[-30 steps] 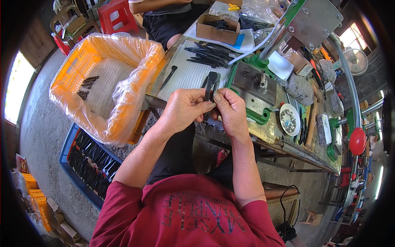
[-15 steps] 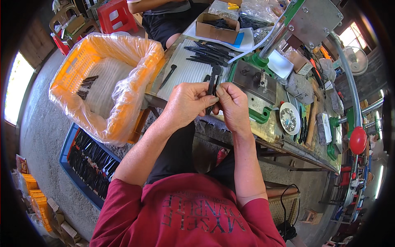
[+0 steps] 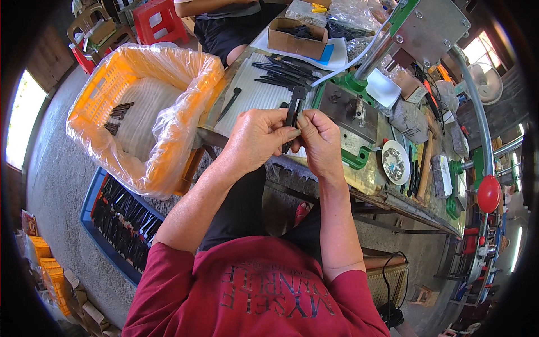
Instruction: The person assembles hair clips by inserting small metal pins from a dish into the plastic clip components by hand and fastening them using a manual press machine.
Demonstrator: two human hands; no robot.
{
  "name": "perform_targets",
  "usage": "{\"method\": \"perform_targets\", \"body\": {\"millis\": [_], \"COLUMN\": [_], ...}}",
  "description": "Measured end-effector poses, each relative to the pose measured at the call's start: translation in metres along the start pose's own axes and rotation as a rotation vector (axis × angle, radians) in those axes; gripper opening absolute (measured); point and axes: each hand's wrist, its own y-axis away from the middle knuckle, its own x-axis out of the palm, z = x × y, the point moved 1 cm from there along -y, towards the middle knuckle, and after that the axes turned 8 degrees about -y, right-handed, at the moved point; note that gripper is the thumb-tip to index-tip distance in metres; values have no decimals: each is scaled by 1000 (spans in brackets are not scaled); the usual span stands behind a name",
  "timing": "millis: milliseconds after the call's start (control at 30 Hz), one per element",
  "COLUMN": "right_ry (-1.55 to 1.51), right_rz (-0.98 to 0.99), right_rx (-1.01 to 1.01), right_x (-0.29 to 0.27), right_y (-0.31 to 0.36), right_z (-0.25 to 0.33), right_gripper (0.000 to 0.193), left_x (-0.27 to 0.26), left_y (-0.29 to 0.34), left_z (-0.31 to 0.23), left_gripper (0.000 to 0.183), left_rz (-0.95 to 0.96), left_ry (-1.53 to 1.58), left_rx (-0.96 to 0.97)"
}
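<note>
My left hand (image 3: 255,137) and my right hand (image 3: 321,140) meet in front of me at the table's near edge. Between them stands a long, narrow black tool part (image 3: 295,105) with a rounded head at its upper end. Left thumb and fingers pinch it from one side; the right thumb and fingers close on its other side. Its lower end is partly hidden behind the fingers. Beyond the hands, several similar black parts (image 3: 286,72) lie in a pile on a white foam sheet (image 3: 242,92). One single black piece (image 3: 229,104) rests left of the pile.
At left stands a yellow crate (image 3: 193,92) lined with clear plastic, holding a few dark pieces. Below it is a blue crate (image 3: 92,224) full of black tools. A green-based press (image 3: 353,160) stands right of my hands, near a white dish (image 3: 396,162). Another person (image 3: 227,28) sits across.
The black part has turned slightly in my fingers. A slim strip that showed apart along its right side now lies against it. Both hands stay nearly in place.
</note>
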Motion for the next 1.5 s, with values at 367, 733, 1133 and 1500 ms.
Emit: {"method": "perform_targets", "body": {"millis": [367,733,1133,1500], "right_ry": [3,600,1140,1258], "right_rz": [-35,-27,132,129], "right_rx": [111,280,194,-136], "right_x": [14,33,48,55], "right_y": [-16,-92,-117,-84], "right_z": [-15,-78,-92,-75], "right_gripper": [18,21,27,28], "left_x": [-38,-56,-56,-44], "left_y": [14,55,55,28], "left_z": [30,59,69,56], "left_gripper": [25,25,25,16], "left_rz": [-339,-420,-407,-404], "left_ry": [169,236,217,326], "left_rx": [-5,-89,-127,-17]}}
